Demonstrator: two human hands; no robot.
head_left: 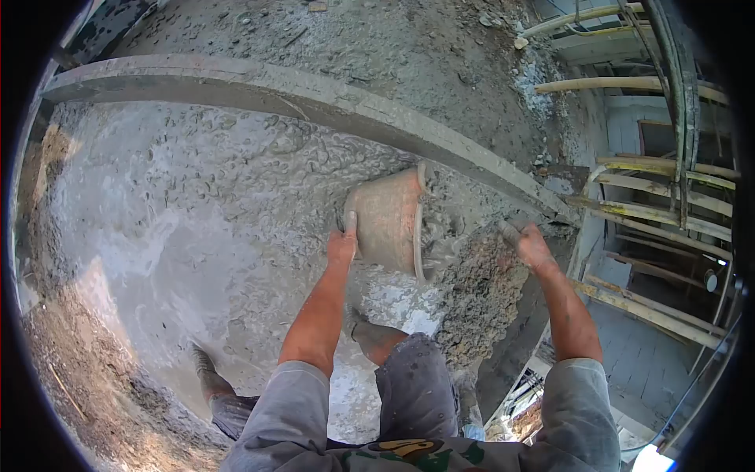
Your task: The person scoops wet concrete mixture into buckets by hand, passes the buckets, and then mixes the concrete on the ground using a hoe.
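A mortar-smeared orange bucket (385, 223) lies tipped on its side in the wet grey cement mix (259, 181), its mouth toward the right. My left hand (344, 242) grips its base, with the fingers along the bottom edge. To the right of the bucket's mouth, my right hand (528, 244) reaches down beside a heap of coarse, pebbly mix (484, 295). Its fingers are stretched toward the bucket and coated in grey mortar; nothing is seen held in them. Wet mix lies in and around the bucket's mouth.
A long mortar-covered board (338, 98) borders the mix on the far side. Rough ground (377, 39) lies beyond it. Bamboo poles (653, 303) stand along the right. My legs (421, 381) stand in the mix, and a dirt bank (102, 377) rises at left.
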